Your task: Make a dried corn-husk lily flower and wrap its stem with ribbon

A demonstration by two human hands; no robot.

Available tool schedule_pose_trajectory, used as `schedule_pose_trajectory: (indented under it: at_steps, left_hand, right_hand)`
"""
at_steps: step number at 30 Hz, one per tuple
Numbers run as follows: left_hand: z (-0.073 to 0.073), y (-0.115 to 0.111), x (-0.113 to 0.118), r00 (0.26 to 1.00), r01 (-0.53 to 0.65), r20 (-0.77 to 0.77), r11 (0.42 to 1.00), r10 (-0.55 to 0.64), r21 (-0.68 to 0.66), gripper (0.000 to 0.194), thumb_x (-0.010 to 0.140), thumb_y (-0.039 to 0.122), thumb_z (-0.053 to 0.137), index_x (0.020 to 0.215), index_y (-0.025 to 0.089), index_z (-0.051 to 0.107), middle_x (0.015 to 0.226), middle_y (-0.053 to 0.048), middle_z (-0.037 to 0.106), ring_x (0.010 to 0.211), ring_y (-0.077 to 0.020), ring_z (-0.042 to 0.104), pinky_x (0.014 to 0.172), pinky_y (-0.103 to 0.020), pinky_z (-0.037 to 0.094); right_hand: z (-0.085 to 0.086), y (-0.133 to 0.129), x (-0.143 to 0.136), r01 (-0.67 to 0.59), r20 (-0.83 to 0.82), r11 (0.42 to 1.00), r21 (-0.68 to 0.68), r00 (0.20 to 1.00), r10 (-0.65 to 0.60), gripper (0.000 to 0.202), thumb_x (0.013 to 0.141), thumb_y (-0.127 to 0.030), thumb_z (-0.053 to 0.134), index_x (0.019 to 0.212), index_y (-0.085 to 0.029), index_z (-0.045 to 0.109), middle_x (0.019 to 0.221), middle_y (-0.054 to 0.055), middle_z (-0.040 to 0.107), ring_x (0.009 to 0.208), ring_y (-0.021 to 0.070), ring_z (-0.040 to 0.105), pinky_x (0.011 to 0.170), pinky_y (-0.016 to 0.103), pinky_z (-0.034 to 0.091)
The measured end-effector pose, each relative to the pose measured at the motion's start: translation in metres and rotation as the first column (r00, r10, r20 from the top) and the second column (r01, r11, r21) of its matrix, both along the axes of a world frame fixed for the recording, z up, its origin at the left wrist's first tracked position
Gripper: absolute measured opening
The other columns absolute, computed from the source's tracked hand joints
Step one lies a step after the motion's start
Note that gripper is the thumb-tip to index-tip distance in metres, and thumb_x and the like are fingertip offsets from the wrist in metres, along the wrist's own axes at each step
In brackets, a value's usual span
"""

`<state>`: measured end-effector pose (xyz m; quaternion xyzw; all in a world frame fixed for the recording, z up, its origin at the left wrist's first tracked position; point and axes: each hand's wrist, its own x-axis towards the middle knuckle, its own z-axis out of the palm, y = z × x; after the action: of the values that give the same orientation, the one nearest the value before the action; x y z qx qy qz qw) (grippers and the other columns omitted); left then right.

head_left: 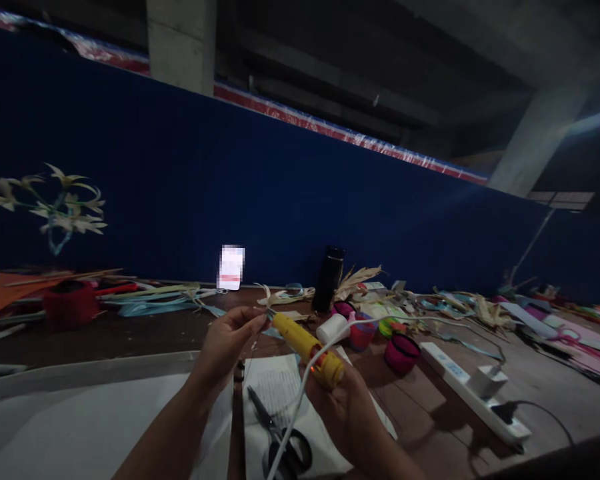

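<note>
My right hand [343,397] is wrapped round a yellow hot glue gun [300,339], with a small orange light glowing on its body. A white cord [306,383] runs across the gun. My left hand [235,337] is closed in a pinch on a thin stem with pale, curling petals [263,293], just at the gun's nozzle. Whether nozzle and stem touch I cannot tell. Below my hands, black-handled scissors [275,427] lie on a printed paper sheet [275,377].
A lit phone [231,268] and a black bottle [329,279] stand by the blue partition [170,180]. A white power strip [473,393] with plugs lies at right. Pink tape rolls [401,353], paper strips [160,303] and dry husks [357,287] litter the table. Handmade flowers [67,207] rise at left.
</note>
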<state>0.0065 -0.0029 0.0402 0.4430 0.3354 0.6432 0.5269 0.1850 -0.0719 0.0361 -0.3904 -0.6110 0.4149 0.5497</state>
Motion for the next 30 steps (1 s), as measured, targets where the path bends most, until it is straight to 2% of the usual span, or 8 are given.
schedule_pose_trajectory:
  at_steps: [9, 14, 23, 30]
  left_hand:
    - [0.000, 0.000, 0.001, 1.000, 0.001, 0.028, 1.000, 0.000, -0.004, 0.020, 0.061, 0.028, 0.076, 0.075, 0.016, 0.068, 0.074, -0.002, 0.071, 0.073, -0.0126, 0.063, 0.069, -0.020, 0.046]
    - [0.000, -0.001, 0.000, 1.000, -0.007, -0.010, 1.000, 0.007, 0.022, 0.019, 0.064, 0.028, 0.073, 0.077, 0.016, 0.068, 0.075, -0.003, 0.071, 0.073, -0.0130, 0.063, 0.070, -0.021, 0.045]
    - [0.000, 0.001, 0.001, 1.000, -0.003, 0.020, 1.000, 0.003, 0.010, 0.020, 0.062, 0.027, 0.075, 0.076, 0.016, 0.068, 0.073, -0.002, 0.071, 0.072, -0.0124, 0.064, 0.070, -0.020, 0.045]
    - [0.001, -0.001, 0.000, 1.000, -0.001, 0.007, 1.000, 0.001, 0.021, 0.021, 0.063, 0.028, 0.074, 0.078, 0.015, 0.068, 0.075, -0.004, 0.071, 0.074, -0.0138, 0.064, 0.071, -0.022, 0.046]
  right_hand:
    - [0.006, -0.002, -0.001, -0.018, 0.070, 0.998, 0.055, 0.997, 0.015, 0.013, 0.080, -0.029, 0.055, 0.086, -0.018, 0.054, 0.080, 0.001, 0.050, 0.068, 0.0131, 0.047, 0.060, 0.023, 0.041]
    - [0.013, -0.004, -0.003, 0.018, 0.056, 0.999, 0.038, 0.998, -0.020, 0.012, 0.079, -0.028, 0.056, 0.086, -0.018, 0.056, 0.080, 0.001, 0.053, 0.073, 0.0154, 0.050, 0.067, 0.026, 0.043]
    - [0.000, 0.000, 0.002, 0.017, 0.064, 0.999, 0.046, 0.998, -0.020, 0.010, 0.079, -0.025, 0.056, 0.088, -0.020, 0.057, 0.081, 0.001, 0.056, 0.075, 0.0159, 0.052, 0.070, 0.027, 0.045]
    - [0.007, -0.003, -0.001, 0.025, 0.091, 0.998, 0.055, 0.995, -0.030, 0.012, 0.079, -0.027, 0.056, 0.087, -0.018, 0.057, 0.078, 0.001, 0.056, 0.072, 0.0150, 0.051, 0.066, 0.026, 0.044]
